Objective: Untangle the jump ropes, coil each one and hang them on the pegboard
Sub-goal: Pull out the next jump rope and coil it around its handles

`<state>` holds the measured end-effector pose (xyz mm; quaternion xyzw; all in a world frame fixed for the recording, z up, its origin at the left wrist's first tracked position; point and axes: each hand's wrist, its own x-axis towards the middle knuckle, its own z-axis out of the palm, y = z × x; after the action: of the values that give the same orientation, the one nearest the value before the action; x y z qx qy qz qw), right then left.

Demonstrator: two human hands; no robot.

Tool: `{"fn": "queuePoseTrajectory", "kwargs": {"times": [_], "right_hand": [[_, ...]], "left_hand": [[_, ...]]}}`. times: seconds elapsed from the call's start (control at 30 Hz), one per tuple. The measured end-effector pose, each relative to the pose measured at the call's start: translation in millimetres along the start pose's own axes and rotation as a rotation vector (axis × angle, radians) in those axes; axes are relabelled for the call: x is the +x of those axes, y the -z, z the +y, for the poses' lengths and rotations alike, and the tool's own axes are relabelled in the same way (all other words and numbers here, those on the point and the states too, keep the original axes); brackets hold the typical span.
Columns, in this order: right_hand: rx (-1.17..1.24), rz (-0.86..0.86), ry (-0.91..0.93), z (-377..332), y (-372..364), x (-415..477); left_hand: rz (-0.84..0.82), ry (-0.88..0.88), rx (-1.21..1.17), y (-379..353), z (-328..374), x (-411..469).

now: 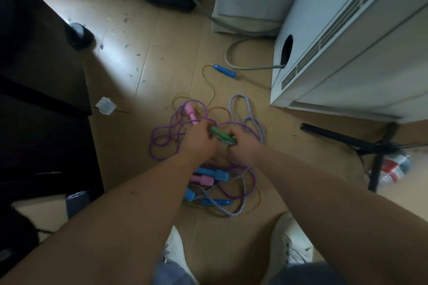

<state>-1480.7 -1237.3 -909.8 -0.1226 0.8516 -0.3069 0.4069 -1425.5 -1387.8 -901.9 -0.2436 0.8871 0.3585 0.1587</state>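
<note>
I have my left hand (201, 140) and right hand (243, 147) both curled tight round the green plastic rope handle (218, 133), just above the knotted pile of jump ropes (215, 178) in the middle of the tan floor (162, 53). If I pull hard, the thin purple plastic rope (159, 139) may knot tighter.

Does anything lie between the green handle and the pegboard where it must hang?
The pegboard is not in view, so that path cannot be judged. Both the left hand and right hand hold the green handle; the purple rope and striped rope cross right beside it, so the tangle likely holds it back.
</note>
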Motion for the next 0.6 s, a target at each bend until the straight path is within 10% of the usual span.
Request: {"fn": "queuePoseTrajectory", "kwargs": {"times": [0.6], "right_hand": [[-0.037,0.306,0.226,-108.3,68.7,-156.2]], "left_hand": [[0.104,-0.231,-0.280,113.4,99.7,-133.4]]}}
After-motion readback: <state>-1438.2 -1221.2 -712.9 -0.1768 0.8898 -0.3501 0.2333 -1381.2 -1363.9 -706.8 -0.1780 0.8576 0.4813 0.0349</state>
